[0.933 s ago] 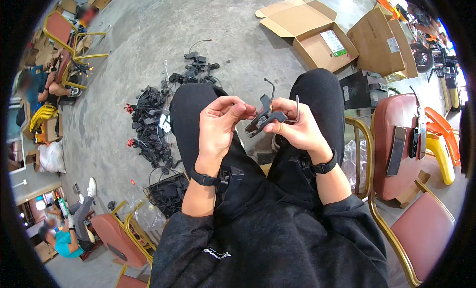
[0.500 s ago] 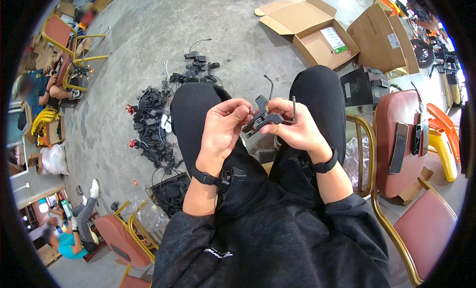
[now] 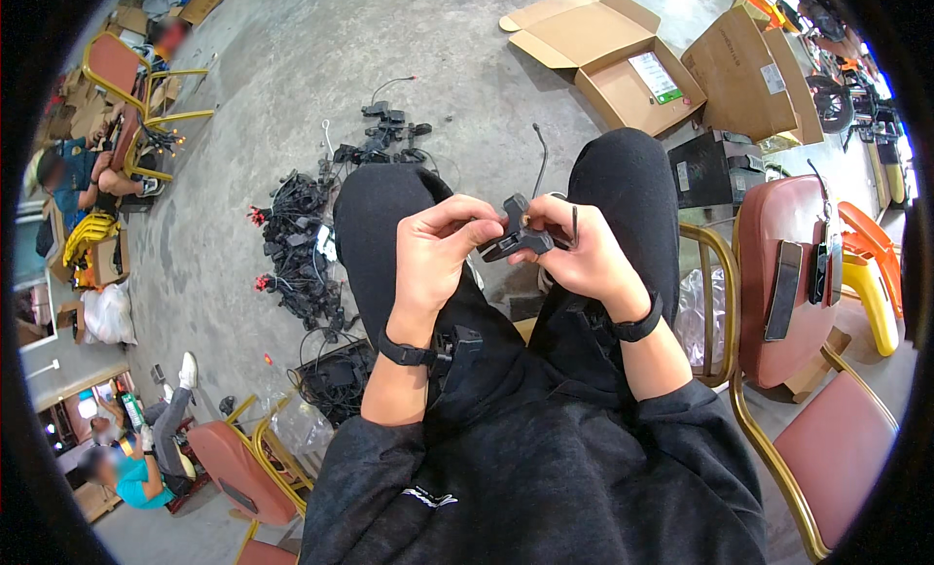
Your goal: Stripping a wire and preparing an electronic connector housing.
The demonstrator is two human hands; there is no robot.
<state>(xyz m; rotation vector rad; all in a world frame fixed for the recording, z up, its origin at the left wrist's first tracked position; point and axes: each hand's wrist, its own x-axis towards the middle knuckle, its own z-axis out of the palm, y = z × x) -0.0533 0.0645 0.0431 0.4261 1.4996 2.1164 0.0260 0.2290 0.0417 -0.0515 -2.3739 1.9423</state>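
Observation:
Above my knees, both hands meet at a small black branching part [image 3: 516, 236] with a thin black cable [image 3: 541, 161] rising from it. My right hand [image 3: 589, 249] is closed round its right side, thumb on top. From that hand a thin dark rod [image 3: 575, 220] sticks up, shaped like a hex key; its lower end is hidden by the fingers. My left hand [image 3: 433, 249] pinches at the left end of the part, thumb and forefinger together. Whether something small sits between those fingertips cannot be made out.
Left of my legs lies a heap of black parts with cables [image 3: 292, 239]. An open cardboard box [image 3: 623, 93] and a black case [image 3: 715, 171] stand ahead right. A red-seated chair [image 3: 788, 215] bears black flat objects [image 3: 781, 291]. Other people [image 3: 146, 468] sit far left.
The black part has turned in my hands, and its cable leans further right. The dark rod shows less of its length. My left fingertips have moved slightly right against the part.

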